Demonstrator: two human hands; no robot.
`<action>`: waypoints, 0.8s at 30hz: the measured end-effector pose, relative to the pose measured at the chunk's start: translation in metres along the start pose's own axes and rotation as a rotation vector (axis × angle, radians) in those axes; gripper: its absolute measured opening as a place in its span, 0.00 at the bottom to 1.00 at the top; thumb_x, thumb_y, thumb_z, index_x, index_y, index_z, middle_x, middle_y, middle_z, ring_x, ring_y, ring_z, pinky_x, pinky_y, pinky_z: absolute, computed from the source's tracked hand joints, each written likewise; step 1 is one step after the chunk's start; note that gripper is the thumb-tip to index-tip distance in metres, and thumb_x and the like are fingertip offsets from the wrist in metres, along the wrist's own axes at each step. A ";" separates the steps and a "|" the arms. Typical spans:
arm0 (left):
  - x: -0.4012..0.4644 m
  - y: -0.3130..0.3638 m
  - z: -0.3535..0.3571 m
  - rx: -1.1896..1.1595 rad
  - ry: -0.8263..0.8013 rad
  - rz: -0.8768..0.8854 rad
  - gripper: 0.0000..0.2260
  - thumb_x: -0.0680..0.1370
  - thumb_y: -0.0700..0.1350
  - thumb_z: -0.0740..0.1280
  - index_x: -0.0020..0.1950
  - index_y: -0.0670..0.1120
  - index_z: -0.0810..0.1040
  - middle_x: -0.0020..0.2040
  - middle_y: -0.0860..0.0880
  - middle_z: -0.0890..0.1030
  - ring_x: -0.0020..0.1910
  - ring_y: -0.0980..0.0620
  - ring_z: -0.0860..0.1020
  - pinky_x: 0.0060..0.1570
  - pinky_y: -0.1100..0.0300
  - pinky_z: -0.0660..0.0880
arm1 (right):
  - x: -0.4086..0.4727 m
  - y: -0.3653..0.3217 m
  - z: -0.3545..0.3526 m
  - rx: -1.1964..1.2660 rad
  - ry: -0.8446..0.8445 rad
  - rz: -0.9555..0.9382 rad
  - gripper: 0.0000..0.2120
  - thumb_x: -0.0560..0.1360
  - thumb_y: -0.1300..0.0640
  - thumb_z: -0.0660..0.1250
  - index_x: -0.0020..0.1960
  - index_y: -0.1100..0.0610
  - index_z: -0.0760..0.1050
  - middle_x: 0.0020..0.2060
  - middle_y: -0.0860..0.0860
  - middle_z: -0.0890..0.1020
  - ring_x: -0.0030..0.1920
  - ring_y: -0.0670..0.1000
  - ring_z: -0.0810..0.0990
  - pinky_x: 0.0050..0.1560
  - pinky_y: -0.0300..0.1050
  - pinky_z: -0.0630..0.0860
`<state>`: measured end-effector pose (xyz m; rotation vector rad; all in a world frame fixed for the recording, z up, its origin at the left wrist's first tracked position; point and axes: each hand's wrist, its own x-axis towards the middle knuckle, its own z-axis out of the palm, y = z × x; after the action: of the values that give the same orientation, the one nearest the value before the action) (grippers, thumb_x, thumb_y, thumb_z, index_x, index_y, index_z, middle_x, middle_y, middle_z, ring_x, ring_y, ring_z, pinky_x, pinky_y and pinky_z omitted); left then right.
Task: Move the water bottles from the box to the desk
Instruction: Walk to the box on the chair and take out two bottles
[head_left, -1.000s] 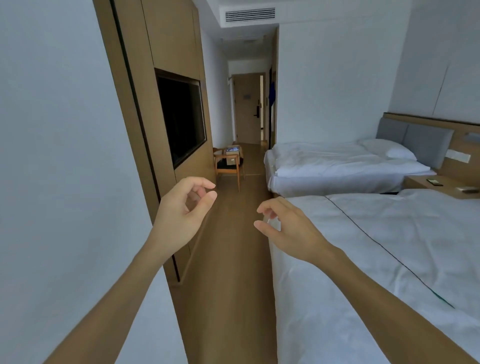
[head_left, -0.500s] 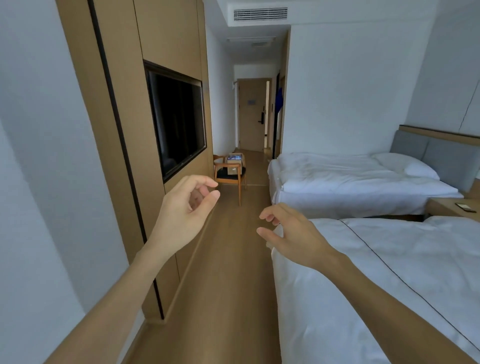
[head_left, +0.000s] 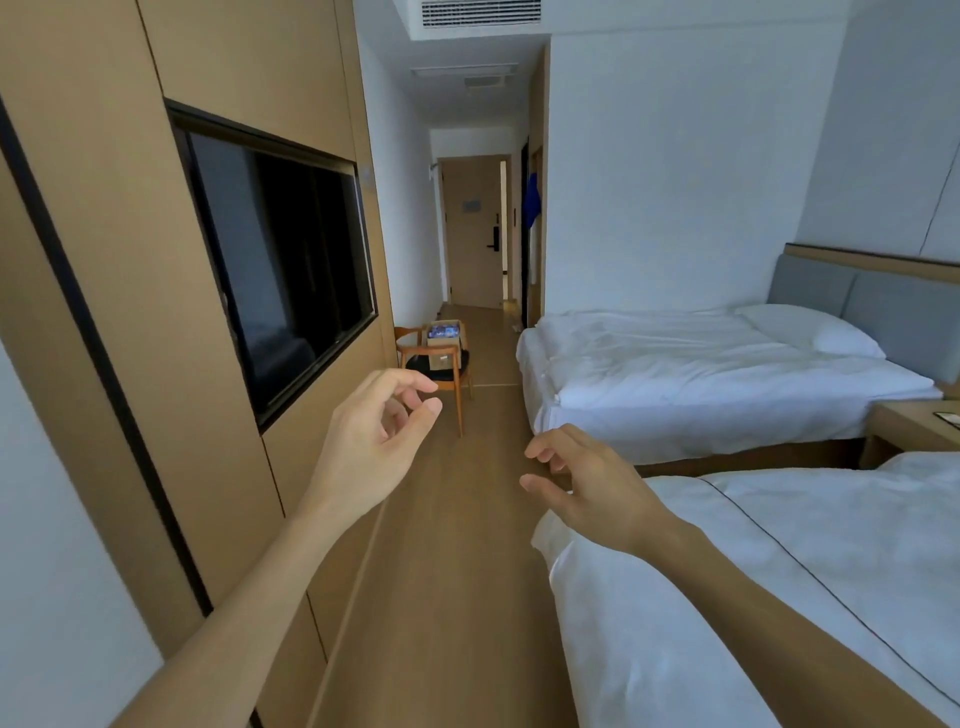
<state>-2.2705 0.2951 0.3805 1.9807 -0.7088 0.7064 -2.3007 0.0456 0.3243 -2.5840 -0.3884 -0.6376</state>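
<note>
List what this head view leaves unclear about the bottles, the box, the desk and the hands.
- Desk: none appears in the head view, so where the bottles go cannot be told.
- Cardboard box on the wooden chair: too far and small; blue shapes show at its open top, but the count cannot be made out.
- Left hand: curled fingers hide part of the palm; nothing held shows.
- Right hand: seen from the back, palm hidden.
</note>
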 end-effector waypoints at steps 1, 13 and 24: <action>0.014 -0.013 0.010 0.010 -0.008 0.006 0.05 0.77 0.48 0.68 0.53 0.56 0.78 0.46 0.59 0.76 0.45 0.57 0.76 0.40 0.71 0.72 | 0.015 0.013 0.007 0.001 -0.003 -0.004 0.13 0.77 0.42 0.64 0.59 0.46 0.72 0.50 0.37 0.71 0.47 0.37 0.71 0.46 0.33 0.71; 0.194 -0.146 0.129 0.075 -0.027 -0.006 0.07 0.77 0.49 0.69 0.54 0.58 0.77 0.46 0.60 0.77 0.46 0.57 0.77 0.40 0.72 0.71 | 0.226 0.166 0.057 0.024 -0.056 -0.074 0.16 0.78 0.42 0.63 0.62 0.47 0.71 0.58 0.42 0.74 0.55 0.40 0.71 0.57 0.38 0.71; 0.315 -0.288 0.199 0.071 -0.034 -0.070 0.10 0.77 0.50 0.69 0.58 0.58 0.76 0.50 0.62 0.76 0.48 0.59 0.76 0.42 0.71 0.71 | 0.383 0.272 0.131 0.039 -0.104 -0.123 0.17 0.77 0.42 0.63 0.64 0.46 0.70 0.60 0.41 0.73 0.57 0.42 0.72 0.56 0.40 0.72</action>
<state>-1.8136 0.1834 0.3581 2.0760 -0.6395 0.6655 -1.8256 -0.0636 0.3133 -2.5776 -0.5917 -0.5330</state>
